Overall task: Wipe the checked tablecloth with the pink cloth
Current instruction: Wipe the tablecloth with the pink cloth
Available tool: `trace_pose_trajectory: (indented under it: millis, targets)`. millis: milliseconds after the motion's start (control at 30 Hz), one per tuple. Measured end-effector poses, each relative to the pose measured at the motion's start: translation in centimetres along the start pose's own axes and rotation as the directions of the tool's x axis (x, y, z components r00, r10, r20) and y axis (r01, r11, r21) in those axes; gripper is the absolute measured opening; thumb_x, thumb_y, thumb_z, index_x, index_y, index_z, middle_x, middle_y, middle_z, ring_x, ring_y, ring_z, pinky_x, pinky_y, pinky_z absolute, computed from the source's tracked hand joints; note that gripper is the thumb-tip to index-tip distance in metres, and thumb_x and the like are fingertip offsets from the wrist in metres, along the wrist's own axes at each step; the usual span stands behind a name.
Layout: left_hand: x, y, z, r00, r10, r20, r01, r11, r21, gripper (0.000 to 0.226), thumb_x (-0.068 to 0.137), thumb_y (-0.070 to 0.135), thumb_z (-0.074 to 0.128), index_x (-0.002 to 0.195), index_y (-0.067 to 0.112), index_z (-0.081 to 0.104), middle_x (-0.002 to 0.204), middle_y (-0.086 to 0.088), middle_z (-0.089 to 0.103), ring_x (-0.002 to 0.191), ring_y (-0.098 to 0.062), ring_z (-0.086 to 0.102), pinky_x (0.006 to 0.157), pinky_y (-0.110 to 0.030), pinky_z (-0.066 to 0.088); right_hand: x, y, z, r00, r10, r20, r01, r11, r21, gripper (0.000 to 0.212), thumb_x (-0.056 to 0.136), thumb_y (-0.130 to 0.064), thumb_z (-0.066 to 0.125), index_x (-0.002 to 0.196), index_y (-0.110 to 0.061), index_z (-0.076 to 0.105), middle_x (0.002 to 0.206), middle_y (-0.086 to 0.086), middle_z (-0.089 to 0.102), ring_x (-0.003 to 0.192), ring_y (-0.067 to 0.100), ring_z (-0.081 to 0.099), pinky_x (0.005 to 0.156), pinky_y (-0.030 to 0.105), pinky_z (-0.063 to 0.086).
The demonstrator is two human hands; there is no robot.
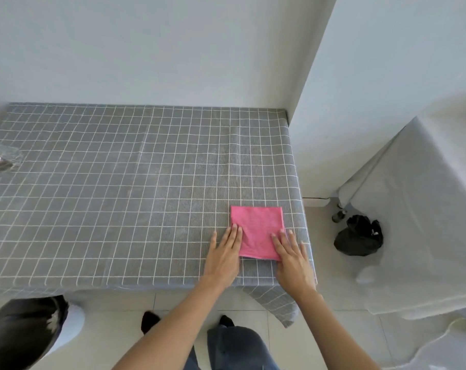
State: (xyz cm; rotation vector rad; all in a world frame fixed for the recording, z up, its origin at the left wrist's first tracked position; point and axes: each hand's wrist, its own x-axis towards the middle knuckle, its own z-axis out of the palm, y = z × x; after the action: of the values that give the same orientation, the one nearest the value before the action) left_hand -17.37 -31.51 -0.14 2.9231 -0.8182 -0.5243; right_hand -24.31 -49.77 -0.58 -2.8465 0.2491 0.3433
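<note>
A grey checked tablecloth [119, 182] with white grid lines covers the table. A folded pink cloth [257, 228] lies flat on it near the front right corner. My left hand [223, 255] rests flat with spread fingers, its fingertips touching the cloth's left edge. My right hand [293, 259] lies flat too, its fingers over the cloth's lower right corner. Neither hand grips the cloth.
A clear glass dish [1, 160] with something inside sits at the table's left edge. White walls bound the back and right. A black bag [358, 240] lies on the floor beside a grey covered unit [418, 209]. A dark object [23, 329] sits at lower left.
</note>
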Motion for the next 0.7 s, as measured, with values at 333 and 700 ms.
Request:
trace_pose_trajectory:
  millis: [333, 700]
  targets:
    - [-3.5, 0.0, 1.6, 1.0, -0.019, -0.023, 0.02, 0.999, 0.045, 0.07, 0.101, 0.022, 0.033, 0.147, 0.008, -0.017, 0.158, -0.009, -0.018, 0.147, -0.022, -0.014, 0.11, -0.046, -0.023, -3.9, -1.5, 3.1, 0.996, 0.094, 0.013, -0.094, 0.995, 0.018, 0.07, 0.099, -0.023, 0.031, 0.148, -0.024, -0.019, 0.156, -0.006, -0.023, 0.143, 0.016, -0.024, 0.115, 0.04, -0.018]
    - [-4.8, -0.3, 1.4, 0.987, -0.088, -0.134, 0.072, 0.99, -0.121, 0.056, 0.1, 0.035, 0.012, 0.152, 0.016, 0.004, 0.16, 0.0, -0.005, 0.147, -0.012, -0.008, 0.117, -0.041, -0.016, -1.8, -1.4, 0.1, 0.997, 0.052, -0.057, -0.034, 0.958, 0.284, 0.061, 0.097, -0.048, 0.016, 0.152, -0.03, -0.001, 0.158, -0.01, -0.01, 0.144, 0.01, -0.021, 0.117, 0.035, -0.015]
